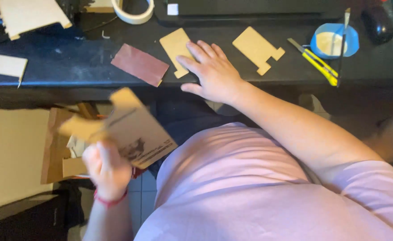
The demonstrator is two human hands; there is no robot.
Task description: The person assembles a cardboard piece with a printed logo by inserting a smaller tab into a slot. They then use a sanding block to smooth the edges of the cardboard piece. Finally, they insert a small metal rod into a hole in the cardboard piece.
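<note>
Hands of a person in a pale pink shirt work at the edge of a dark table (71, 62), seen from above. The left hand (106, 168), with a red band at the wrist, is closed around a flat cardboard piece (134, 127) and holds it up in the air below the table edge, over the lap; the piece is blurred, and dark print shows on its lower part. The right hand (212, 71) lies flat and open on the table, fingers spread, with its fingertips resting on a small tan cutout (175, 44) shaped like a rectangle with a notched foot. A second cutout (257, 48) of the same shape lies apart, to the right of that hand. A reddish-brown sheet of sandpaper (140, 64) lies just left of the first cutout. Farther right, a yellow utility knife (315, 61) lies slantwise near a blue dish (350, 44) holding something pale, with a thin stick across it. A roll of tape (133, 15) sits at the far edge, and larger pale cardboard sheets (29, 15) lie at the top left. Below the table, beside the left hand, stands an open brown box (56, 151).
</note>
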